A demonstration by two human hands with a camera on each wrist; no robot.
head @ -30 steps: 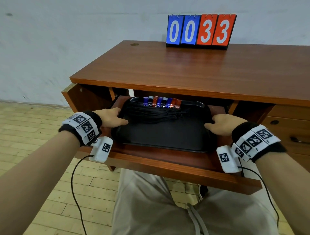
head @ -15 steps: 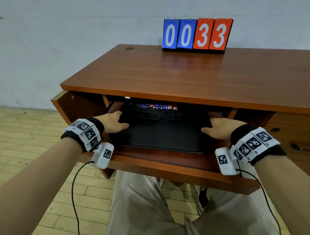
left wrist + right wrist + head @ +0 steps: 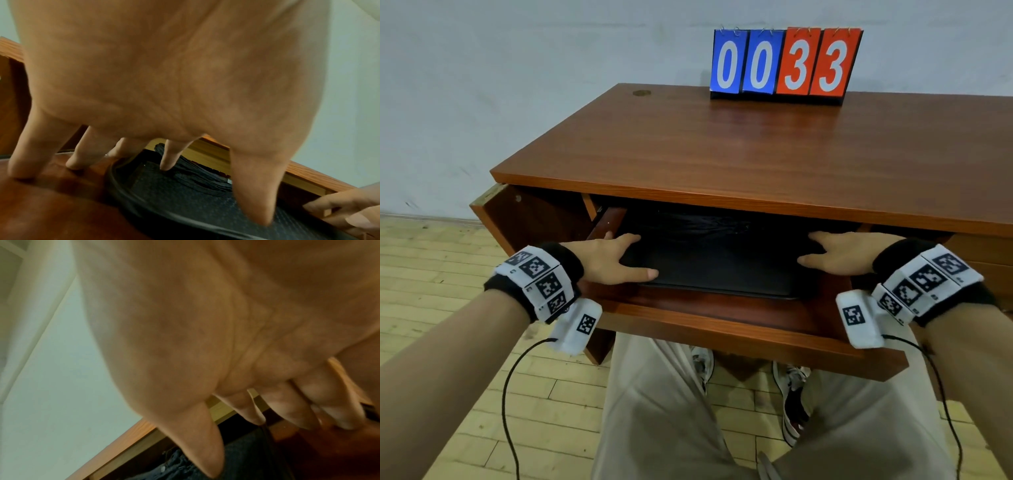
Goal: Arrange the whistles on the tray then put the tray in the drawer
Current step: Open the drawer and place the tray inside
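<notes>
The tabletop carries a scoreboard reading 0033 at its far edge. Under its front edge a drawer stands partly out, and the black tray lies flat inside it, its far half in shadow beneath the tabletop. The left hand rests open at the tray's left rim, fingers straight and spread; in the left wrist view the thumb and one finger touch the tray while the others press the drawer floor beside it. The right hand lies open at the right rim, fingers straight. Black cords lie bunched at the tray's back; the whistles themselves cannot be made out.
</notes>
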